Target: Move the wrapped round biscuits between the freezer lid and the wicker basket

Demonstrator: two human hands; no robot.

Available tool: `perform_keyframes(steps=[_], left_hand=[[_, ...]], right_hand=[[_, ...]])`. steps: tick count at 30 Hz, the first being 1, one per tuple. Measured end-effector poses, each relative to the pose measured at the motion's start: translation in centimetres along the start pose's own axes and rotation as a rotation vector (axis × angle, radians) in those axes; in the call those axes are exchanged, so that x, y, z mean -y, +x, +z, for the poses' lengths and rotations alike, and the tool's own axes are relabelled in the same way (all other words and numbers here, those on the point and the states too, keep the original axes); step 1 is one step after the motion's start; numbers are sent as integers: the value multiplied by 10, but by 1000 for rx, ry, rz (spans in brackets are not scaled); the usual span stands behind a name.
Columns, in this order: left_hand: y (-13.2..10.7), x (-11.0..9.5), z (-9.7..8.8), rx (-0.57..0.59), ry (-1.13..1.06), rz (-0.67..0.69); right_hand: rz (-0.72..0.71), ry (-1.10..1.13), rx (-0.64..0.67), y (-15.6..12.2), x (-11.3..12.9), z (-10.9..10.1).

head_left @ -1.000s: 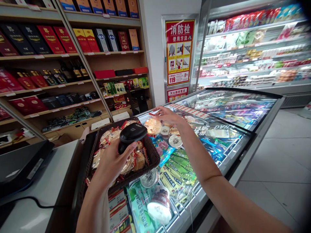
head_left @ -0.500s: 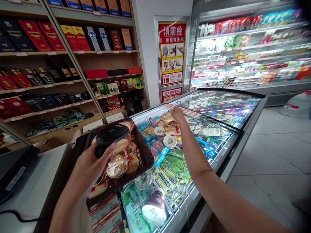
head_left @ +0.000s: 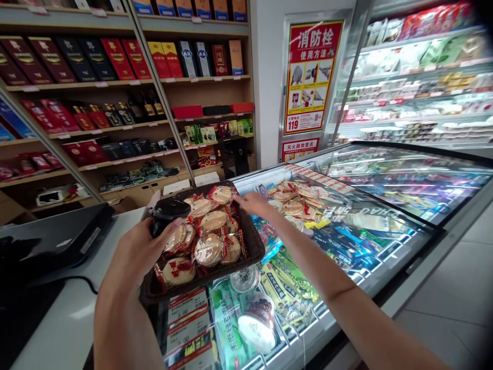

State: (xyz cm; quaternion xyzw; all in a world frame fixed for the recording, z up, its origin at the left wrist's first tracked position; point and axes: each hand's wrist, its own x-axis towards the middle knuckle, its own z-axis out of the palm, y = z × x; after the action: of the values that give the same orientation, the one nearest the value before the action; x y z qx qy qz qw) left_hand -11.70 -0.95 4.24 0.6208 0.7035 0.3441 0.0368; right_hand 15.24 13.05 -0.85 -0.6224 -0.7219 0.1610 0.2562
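Note:
My left hand (head_left: 134,252) is wrapped round a black handheld barcode scanner (head_left: 168,211), holding it over the left part of a dark brown woven basket (head_left: 252,239). Round tan crackers (head_left: 213,221) in clear wrappers with red print fill that basket. At its far right corner, my right hand (head_left: 254,204) has its fingers pressed together at the edge of one wrapped cracker (head_left: 222,195). The fingertips are small in view. More wrapped crackers (head_left: 295,205) lie in the chest freezer, beyond my right wrist.
The chest freezer (head_left: 419,267) holds bagged ice pops (head_left: 283,288) and tubs (head_left: 256,324) under partly slid glass. At left is a counter (head_left: 73,308) with a black device (head_left: 77,236) and cable. Shelves of boxes (head_left: 115,56) and a chilled display (head_left: 419,87) stand behind.
My right hand has moved left from the crackers in the freezer to the basket's far right corner. The camera has turned left. My left hand still holds the scanner.

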Motion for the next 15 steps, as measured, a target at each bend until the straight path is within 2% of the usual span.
perform_keyframes(steps=[2,4,9,13,15], left_hand=[[-2,0,0,12,72,-32],[-3,-3,2,40,61,-7],[-6,-12,10,141,-43,40],[-7,-13,12,146,-115,42],[-8,-12,12,104,-190,47]], right_hand=[[6,49,130,-6,16,21],[10,128,138,-9,21,31],[64,550,183,-7,14,29],[72,437,233,-10,19,37],[59,427,244,-14,24,43]])
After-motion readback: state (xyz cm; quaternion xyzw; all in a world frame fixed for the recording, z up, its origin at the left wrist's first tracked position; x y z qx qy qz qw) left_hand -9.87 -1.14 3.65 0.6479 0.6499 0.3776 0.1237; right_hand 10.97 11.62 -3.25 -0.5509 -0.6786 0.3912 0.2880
